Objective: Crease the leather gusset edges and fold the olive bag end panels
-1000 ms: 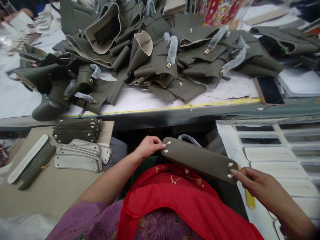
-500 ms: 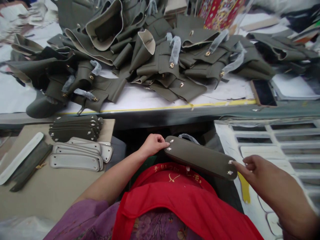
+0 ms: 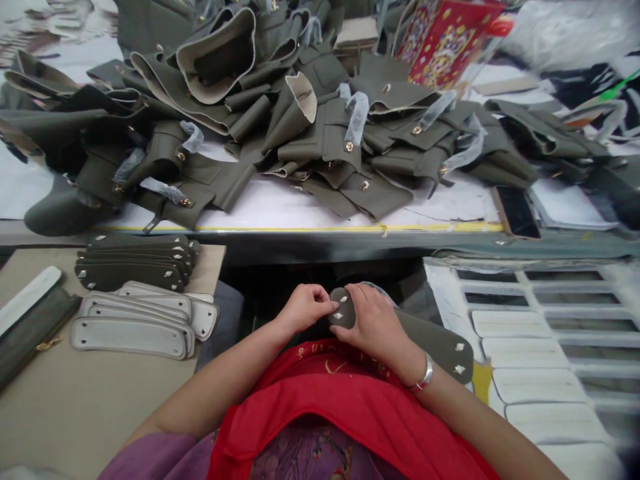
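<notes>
A long olive leather base panel (image 3: 435,341) with small metal studs at its ends lies across my lap, above a red apron (image 3: 360,413). My left hand (image 3: 303,307) pinches its left end with closed fingers. My right hand (image 3: 373,319) lies over the same end, fingers curled on the panel beside the studs. A silver bangle (image 3: 424,377) sits on my right wrist.
A stack of olive studded panels (image 3: 135,260) and a stack of pale ones (image 3: 140,320) lie on a brown board (image 3: 100,400) at left. Several olive bag bodies (image 3: 310,113) are heaped on the table beyond. A phone (image 3: 516,212) lies at its edge. White cut-out sheets (image 3: 545,320) lie right.
My right hand has left the panel's right end and moved across to its left end, beside my left hand. The view has shifted slightly.
</notes>
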Demonstrator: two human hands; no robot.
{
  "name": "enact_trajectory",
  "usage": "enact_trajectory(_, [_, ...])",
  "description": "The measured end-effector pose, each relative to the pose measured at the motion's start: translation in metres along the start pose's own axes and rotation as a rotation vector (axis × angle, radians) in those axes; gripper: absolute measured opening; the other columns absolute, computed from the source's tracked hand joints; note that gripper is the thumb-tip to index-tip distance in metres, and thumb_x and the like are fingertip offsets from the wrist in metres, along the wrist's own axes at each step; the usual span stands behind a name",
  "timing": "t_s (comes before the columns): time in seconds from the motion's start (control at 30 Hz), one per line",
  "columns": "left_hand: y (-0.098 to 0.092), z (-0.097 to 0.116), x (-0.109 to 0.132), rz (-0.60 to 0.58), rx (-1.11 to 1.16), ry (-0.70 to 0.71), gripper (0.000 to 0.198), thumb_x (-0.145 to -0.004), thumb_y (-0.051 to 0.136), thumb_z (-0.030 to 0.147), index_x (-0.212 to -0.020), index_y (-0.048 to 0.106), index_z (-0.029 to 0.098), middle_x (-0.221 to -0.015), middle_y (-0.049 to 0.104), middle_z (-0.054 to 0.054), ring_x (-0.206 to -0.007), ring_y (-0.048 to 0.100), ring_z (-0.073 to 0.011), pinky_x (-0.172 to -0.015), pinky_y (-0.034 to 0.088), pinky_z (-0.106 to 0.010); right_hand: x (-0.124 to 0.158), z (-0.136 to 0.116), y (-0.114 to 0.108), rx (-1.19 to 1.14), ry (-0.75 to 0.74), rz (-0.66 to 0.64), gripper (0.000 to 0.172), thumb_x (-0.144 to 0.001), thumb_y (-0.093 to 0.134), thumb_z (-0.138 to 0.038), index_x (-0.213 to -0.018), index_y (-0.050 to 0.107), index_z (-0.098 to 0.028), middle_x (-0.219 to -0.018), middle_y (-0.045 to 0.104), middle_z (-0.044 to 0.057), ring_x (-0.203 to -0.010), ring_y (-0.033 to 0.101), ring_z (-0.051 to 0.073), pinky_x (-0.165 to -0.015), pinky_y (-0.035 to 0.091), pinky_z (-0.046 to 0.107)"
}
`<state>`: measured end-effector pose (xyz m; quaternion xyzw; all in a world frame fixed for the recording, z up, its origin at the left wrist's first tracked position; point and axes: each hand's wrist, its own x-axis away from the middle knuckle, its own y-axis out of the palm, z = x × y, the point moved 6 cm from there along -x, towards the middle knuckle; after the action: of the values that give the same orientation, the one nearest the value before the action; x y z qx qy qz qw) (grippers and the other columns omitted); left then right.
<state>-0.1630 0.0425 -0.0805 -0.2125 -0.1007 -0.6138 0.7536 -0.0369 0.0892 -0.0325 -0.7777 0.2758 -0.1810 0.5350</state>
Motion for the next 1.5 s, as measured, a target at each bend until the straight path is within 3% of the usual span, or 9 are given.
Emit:
enact_trajectory(0.3, [0.003,0.0,0.002,-0.036,0.059,-0.03,0.022,-0.069,0.067,0.029,-0.06,0.052,0.014,-0.048,0.05,0.005,-0.036,0.042,-0.0045,-0.035,0.03,-0.015,0.004,-0.003,-0.001,0.001,-0.024,0.032,0.063,-0.067,0.065,-0.045,-0.118,0.048,-0.012,-0.114,0.056,0.017,-0.104,0.052,0.032,-0.089,0.041,0.047])
enact_trajectory(0.63, [0.004,0.005,0.001,-0.06,-0.104,-0.042,0.023,-0.072,0.064,0.025,-0.063,0.045,0.016,-0.053,0.047,0.006,-0.037,0.044,-0.0051,-0.034,0.035,-0.015,0.003,-0.003,-0.001,-0.002,-0.027,-0.02,0.067,-0.068,0.067,-0.047,-0.121,0.048,-0.01,-0.115,0.056,0.018,-0.105,0.053,0.033,-0.09,0.042,0.048])
enact_trajectory(0.8, [0.002,0.007,-0.003,-0.075,-0.268,-0.019,0.024,-0.07,0.066,0.029,-0.072,0.044,0.018,-0.061,0.046,0.006,-0.049,0.047,-0.0081,-0.042,0.041,-0.019,0.033,0.037,-0.031,-0.089,-0.079,-0.017,0.086,-0.068,0.069,-0.051,-0.137,0.032,-0.014,-0.132,0.047,0.018,-0.119,0.047,0.032,-0.097,0.041,0.048])
enact_trajectory(0.9, [-0.001,0.016,0.001,-0.056,-0.462,0.095,0.024,-0.072,0.064,0.035,-0.082,0.05,0.017,-0.072,0.055,0.001,-0.063,0.054,-0.0133,-0.057,0.047,-0.026,0.07,0.073,-0.049,0.02,-0.043,0.017,0.095,-0.066,0.07,-0.054,-0.14,0.027,-0.013,-0.134,0.044,0.02,-0.122,0.044,0.034,-0.099,0.039,0.05])
enact_trajectory(1.0, [0.003,0.041,0.011,0.003,-0.706,0.356,0.037,-0.076,0.06,0.033,-0.108,0.051,0.016,-0.109,0.058,-0.011,-0.096,0.056,-0.0231,-0.081,0.047,-0.038,0.101,0.091,-0.054,0.071,-0.038,-0.002,0.097,-0.065,0.071,-0.055,-0.141,0.027,-0.014,-0.133,0.045,0.021,-0.122,0.043,0.035,-0.099,0.039,0.052])
enact_trajectory(1.07, [0.017,0.062,0.02,-0.01,-0.841,0.597,0.047,-0.077,0.058,0.028,-0.122,0.047,0.017,-0.131,0.047,-0.014,-0.118,0.045,-0.0277,-0.096,0.039,-0.044,0.11,0.095,-0.054,0.071,-0.025,-0.013,0.097,-0.065,0.071,-0.055,-0.141,0.027,-0.014,-0.133,0.044,0.021,-0.122,0.044,0.035,-0.098,0.039,0.053])
enact_trajectory(1.17, [0.053,0.081,0.028,-0.207,-0.938,0.863,0.063,-0.076,0.062,0.04,-0.131,0.042,0.017,-0.142,0.038,-0.014,-0.13,0.034,-0.0289,-0.107,0.026,-0.046,0.111,0.094,-0.053,0.059,-0.019,-0.006,0.096,-0.064,0.071,-0.056,-0.14,0.028,-0.015,-0.133,0.045,0.02,-0.121,0.044,0.034,-0.098,0.039,0.052])
enact_trajectory(1.3, [0.087,0.073,0.016,-0.424,-1.041,0.86,0.094,-0.062,0.069,0.061,-0.136,0.035,0.014,-0.141,0.04,-0.018,-0.126,0.039,-0.0321,-0.106,0.025,-0.047,0.108,0.094,-0.05,0.084,-0.024,-0.015,0.094,-0.063,0.071,-0.059,-0.136,0.035,-0.012,-0.129,0.049,0.019,-0.117,0.047,0.033,-0.097,0.039,0.05])
enact_trajectory(1.5, [0.087,0.06,0.001,-0.433,-1.085,0.788,0.09,-0.062,0.068,0.061,-0.132,0.039,0.013,-0.13,0.049,-0.018,-0.114,0.047,-0.0317,-0.094,0.034,-0.042,0.109,0.1,-0.046,0.076,-0.012,-0.012,0.08,-0.069,0.067,-0.055,-0.132,0.041,-0.013,-0.126,0.051,0.016,-0.113,0.049,0.031,-0.094,0.04,0.046])
